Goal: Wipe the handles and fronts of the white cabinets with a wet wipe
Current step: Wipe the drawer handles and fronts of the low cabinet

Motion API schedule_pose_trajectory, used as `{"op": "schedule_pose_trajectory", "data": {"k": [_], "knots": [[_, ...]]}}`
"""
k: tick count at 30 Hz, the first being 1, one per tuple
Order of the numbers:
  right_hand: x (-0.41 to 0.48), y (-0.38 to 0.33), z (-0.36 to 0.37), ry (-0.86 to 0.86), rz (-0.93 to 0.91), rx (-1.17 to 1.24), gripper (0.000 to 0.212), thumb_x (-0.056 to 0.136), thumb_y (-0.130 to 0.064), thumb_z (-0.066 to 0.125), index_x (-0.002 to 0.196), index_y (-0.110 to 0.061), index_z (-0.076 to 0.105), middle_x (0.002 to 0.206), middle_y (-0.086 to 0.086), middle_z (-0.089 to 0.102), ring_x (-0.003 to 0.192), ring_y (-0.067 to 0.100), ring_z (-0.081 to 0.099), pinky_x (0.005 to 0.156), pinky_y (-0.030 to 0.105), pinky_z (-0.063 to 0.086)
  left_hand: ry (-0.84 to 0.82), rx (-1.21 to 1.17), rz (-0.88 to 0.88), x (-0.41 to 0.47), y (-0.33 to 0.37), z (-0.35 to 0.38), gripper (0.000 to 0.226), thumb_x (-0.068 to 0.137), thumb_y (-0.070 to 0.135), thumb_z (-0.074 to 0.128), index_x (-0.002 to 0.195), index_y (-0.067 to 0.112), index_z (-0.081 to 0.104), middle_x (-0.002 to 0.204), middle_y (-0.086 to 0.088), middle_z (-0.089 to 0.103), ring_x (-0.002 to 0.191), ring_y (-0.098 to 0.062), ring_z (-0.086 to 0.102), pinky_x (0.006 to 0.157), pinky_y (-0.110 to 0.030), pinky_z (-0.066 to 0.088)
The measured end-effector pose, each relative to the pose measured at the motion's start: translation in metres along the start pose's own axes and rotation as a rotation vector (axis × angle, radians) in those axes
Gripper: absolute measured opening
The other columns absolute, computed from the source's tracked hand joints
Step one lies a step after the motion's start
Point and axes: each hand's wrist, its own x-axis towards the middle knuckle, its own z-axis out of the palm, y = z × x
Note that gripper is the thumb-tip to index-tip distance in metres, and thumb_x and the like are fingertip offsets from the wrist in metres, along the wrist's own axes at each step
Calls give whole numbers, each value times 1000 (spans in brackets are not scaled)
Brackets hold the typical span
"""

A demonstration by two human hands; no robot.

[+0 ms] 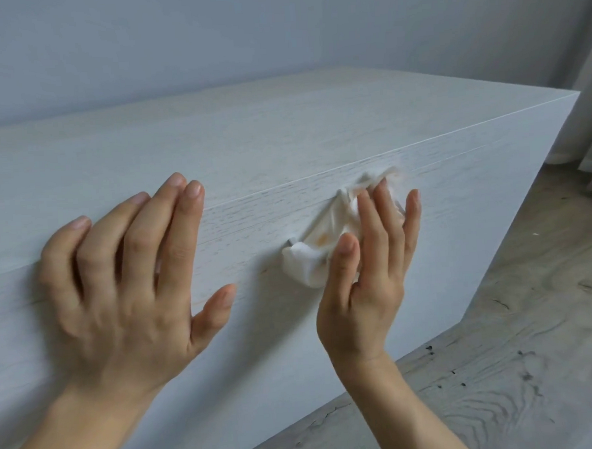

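White wood-grained cabinet (284,149), white orange-stained wipe (318,247), grey grained floor (501,368).

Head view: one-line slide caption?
Right hand presses a stained wet wipe over a white cabinet handle; left hand braces flat on the front.

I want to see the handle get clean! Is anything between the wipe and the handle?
Nothing visible. The wet wipe lies draped right over the handle, with the right hand against it. The left hand rests aside on the cabinet front.
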Motion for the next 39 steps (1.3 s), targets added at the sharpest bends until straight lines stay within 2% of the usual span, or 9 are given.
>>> {"op": "schedule_pose_trajectory", "data": {"k": [4,7,12,18,24,28,31,35,39], "knots": [[-7,3,-6,-103,-263,-80,38,104,-30,32,123,-4,51,130,14,54,136,27,36,118,42,20,-11,-22,-6,-1,-1,0,65,99,48,20,148,6,29,145,-12,33,115,-43,46,83,-66,45],[-3,5,-9,-137,-423,-74,30,103,-24,40,115,-7,61,121,7,62,122,21,53,114,36,27,-31,-71,-4,-1,-2,0,66,99,49,20,149,7,26,148,-10,27,113,-48,49,85,-68,43],[-1,5,-9,-20,-289,-26,29,103,-21,39,109,-8,64,113,5,66,117,20,57,110,39,33,-35,-76,-7,0,-1,0,65,99,48,21,148,5,27,147,-12,28,114,-48,48,85,-68,43],[0,1,-10,-115,-467,-54,27,101,-20,46,106,-8,69,111,5,69,110,18,63,106,37,39,-27,-74,-12,-1,0,-2,65,99,48,21,149,7,27,146,-11,31,115,-43,45,84,-67,44],[0,2,-11,6,-244,-50,29,102,-20,43,103,-4,68,105,7,70,107,21,63,107,39,38,8,-17,-4,0,1,0,64,100,47,20,146,5,33,142,-13,38,113,-41,46,80,-64,47],[-13,-13,-6,-121,-427,-21,27,101,-19,46,105,-6,69,109,5,69,110,17,62,107,34,39,16,18,-5,-1,2,-2,64,99,47,19,146,6,33,141,-12,38,115,-36,41,86,-63,45],[-1,3,-18,-161,-483,-39,24,101,-17,45,110,-6,64,110,6,68,109,19,62,105,36,40,-1,76,3,-2,3,-7,64,100,47,17,144,5,35,140,-13,41,117,-34,41,97,-54,35],[19,26,-41,-91,-304,-148,27,101,-17,45,106,0,65,109,10,65,106,23,62,99,34,47,-84,117,-47,-1,9,-16,64,99,46,17,141,4,41,139,-11,45,117,-31,44,100,-46,26],[44,11,-64,-55,229,-302,35,99,-30,45,105,-5,69,104,2,68,91,13,60,78,4,41,-305,21,-126,5,16,-40,62,99,46,19,141,6,39,143,-10,42,124,-29,43,105,-44,23]]}}
